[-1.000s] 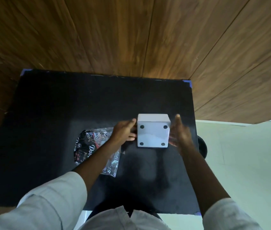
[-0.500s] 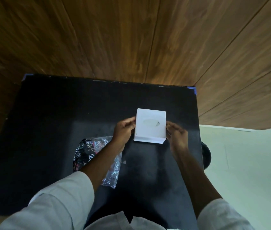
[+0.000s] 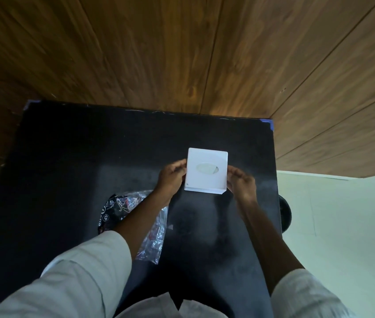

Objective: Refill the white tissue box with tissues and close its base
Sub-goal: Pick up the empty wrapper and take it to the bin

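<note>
Black table (image 3: 67,168) w/ blue tape corner (image 3: 268,122), wood-panel wall (image 3: 182,53) behind, pale floor (image 3: 342,214) right

Black table (image 3: 62,171) fills frame centre. White tissue box (image 3: 206,171) right of centre on it. Crumpled clear printed wrapper (image 3: 152,235) lower centre, partly under forearm.

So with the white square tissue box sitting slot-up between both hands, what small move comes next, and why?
Probably let go and draw both hands back: the white square tissue box rests slot-up on the black table, with the left hand and right hand at its sides.
</note>
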